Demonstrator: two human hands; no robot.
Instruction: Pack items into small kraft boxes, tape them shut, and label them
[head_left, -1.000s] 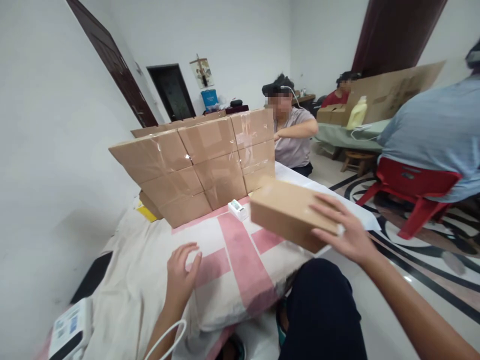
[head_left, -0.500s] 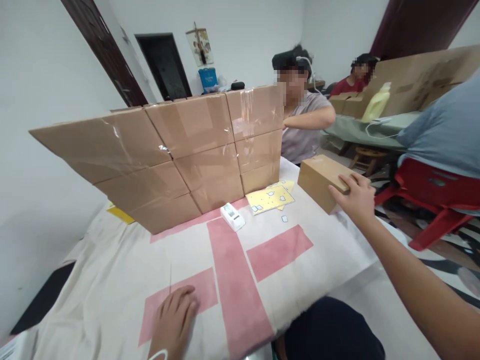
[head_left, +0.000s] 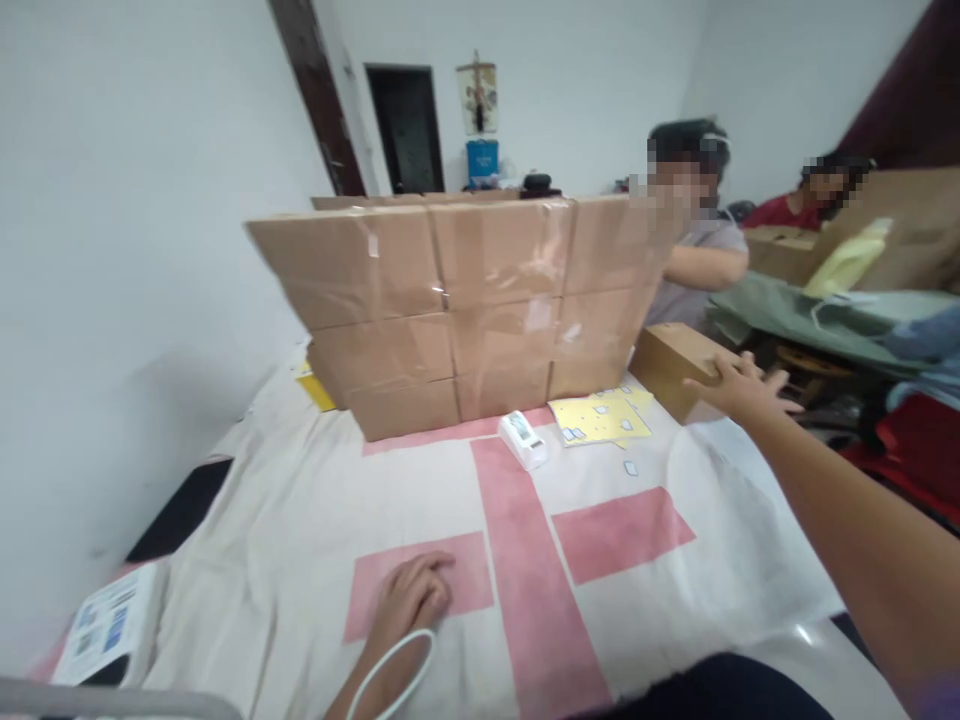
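Observation:
My left hand rests on a pink rectangle of the white and pink tablecloth. Its fingers are loosely stretched, a white loop circles the wrist, and nothing shows in its grasp. My right hand reaches to the table's far right with fingers spread, touching the near edge of a brown cardboard box. The box is beside the right end of a taped wall of cardboard boxes. In front of that wall lie a small white device with a display and a yellow patterned sheet.
A person sits behind the cardboard wall. Further right are another person in red, a yellow bottle on a green-covered table and a red chair. A white printed package lies at lower left; a yellow object is by the wall's left end.
The view has swung left, so everything sits further right. My right fingers have spread apart on the box, which now appears closer to the cardboard wall. My left hand stays on the pink rectangle.

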